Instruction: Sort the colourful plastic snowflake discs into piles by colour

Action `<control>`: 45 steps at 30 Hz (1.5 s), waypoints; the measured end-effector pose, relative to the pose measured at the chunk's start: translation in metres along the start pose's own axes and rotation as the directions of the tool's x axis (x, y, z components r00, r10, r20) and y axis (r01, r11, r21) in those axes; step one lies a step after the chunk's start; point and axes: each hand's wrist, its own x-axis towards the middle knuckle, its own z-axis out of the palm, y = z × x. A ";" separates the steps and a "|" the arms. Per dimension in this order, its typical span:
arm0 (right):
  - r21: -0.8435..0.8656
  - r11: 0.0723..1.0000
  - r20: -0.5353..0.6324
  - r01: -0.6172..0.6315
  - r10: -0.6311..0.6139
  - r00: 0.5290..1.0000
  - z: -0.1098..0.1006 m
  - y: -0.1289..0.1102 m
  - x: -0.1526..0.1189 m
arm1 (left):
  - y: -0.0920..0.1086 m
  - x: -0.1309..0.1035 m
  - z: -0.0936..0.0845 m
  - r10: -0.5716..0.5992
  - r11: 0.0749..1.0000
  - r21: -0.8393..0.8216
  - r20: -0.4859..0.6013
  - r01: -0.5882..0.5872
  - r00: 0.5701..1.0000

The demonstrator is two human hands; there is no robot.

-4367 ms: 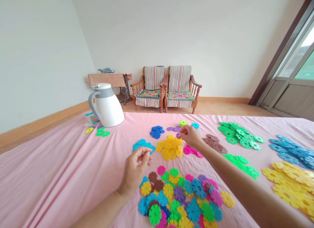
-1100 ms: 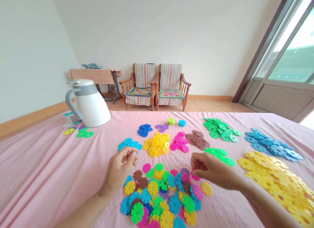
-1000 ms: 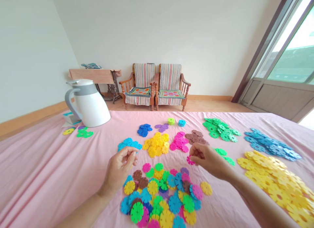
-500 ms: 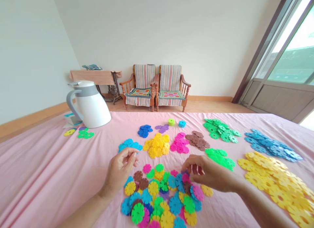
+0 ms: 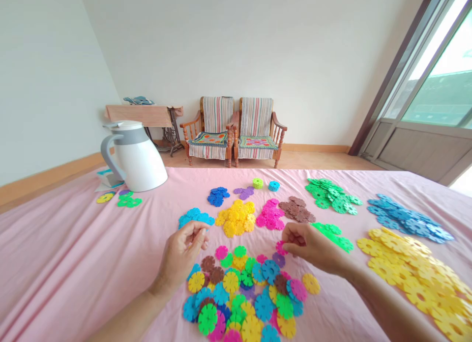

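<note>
Between the thumb and fingers of my right hand [image 5: 313, 246] is a pink snowflake disc [image 5: 280, 247], held above the right edge of a mixed heap of notched plastic discs [image 5: 251, 327]. My left hand [image 5: 179, 253] hovers at the heap's left side, fingers curled into a pinch; whatever they hold, if anything, is hidden. Beyond my hands lie single-colour piles: light blue [image 5: 195, 216], yellow [image 5: 236, 218], pink [image 5: 270, 215] and brown [image 5: 297, 209]. A purple disc [image 5: 279, 260] lies just below the held one.
A white jug [image 5: 140, 160] stands at the back left of the pink cloth [image 5: 110, 263]. Green [image 5: 332, 197], blue [image 5: 405, 219] and large yellow [image 5: 416, 278] piles spread along the right. Two small stacks, lime [image 5: 257, 183] and blue [image 5: 273, 185], stand near the back edge.
My right hand has lifted a pink disc out of the heap, moving slightly up and away. The purple disc below it now shows more fully. My left hand has stayed in place.
</note>
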 end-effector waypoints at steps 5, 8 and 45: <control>0.236 0.972 -0.262 -0.022 0.085 0.961 0.008 0.021 0.019 | 0.000 0.000 0.000 -0.003 1.000 0.004 0.001 0.003 1.000; 0.169 0.985 -0.271 -0.043 0.089 0.958 0.005 0.021 0.018 | 0.002 0.000 0.000 -0.005 1.000 0.001 -0.002 0.005 1.000; 0.196 0.980 -0.140 -0.043 0.071 0.988 -0.005 0.016 0.013 | 0.001 0.000 0.001 -0.004 1.000 0.020 0.005 0.004 1.000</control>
